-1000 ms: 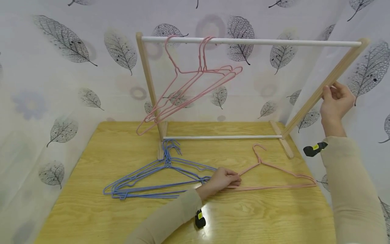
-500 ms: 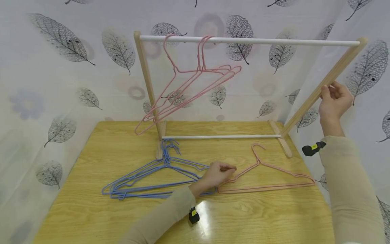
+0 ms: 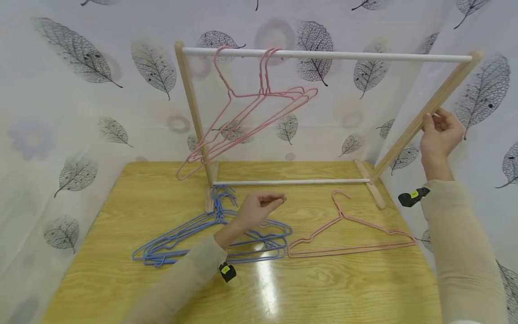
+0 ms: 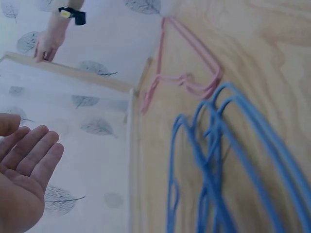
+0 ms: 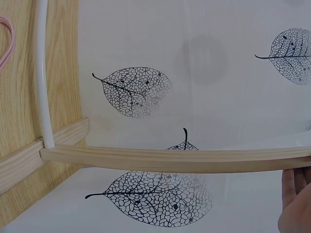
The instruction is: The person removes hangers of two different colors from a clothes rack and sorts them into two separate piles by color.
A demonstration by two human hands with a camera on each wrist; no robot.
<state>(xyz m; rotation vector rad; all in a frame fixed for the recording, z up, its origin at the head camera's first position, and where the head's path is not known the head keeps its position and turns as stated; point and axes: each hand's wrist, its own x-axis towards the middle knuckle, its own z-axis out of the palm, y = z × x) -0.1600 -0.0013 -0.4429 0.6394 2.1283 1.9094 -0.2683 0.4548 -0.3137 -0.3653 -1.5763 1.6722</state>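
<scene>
My left hand (image 3: 255, 209) hovers above the blue hangers (image 3: 178, 243) with nothing in it. Its fingers (image 4: 46, 145) are nearly straight in the left wrist view. The several blue hangers lie stacked on the table's left side, hooks toward the rack. To their right, a single pink hanger (image 3: 352, 231) lies flat on the tabletop. My right hand (image 3: 441, 137) holds the right wooden post of the clothes rack (image 3: 421, 123) between thumb and fingers; only part of that hand shows in the right wrist view. Three pink hangers (image 3: 247, 101) hang from the left half of the rack's white top bar (image 3: 364, 56).
The wooden table (image 3: 315, 292) carries the rack, whose lower white bar (image 3: 291, 182) runs just above the tabletop. Behind and beside it hangs a pale curtain (image 3: 60, 121) printed with leaves. The rack's right foot (image 3: 370, 184) stands near the table's right edge.
My left hand has let go of the pink hanger on the table, then lifted and moved left over the blue ones. My right hand stays on the post.
</scene>
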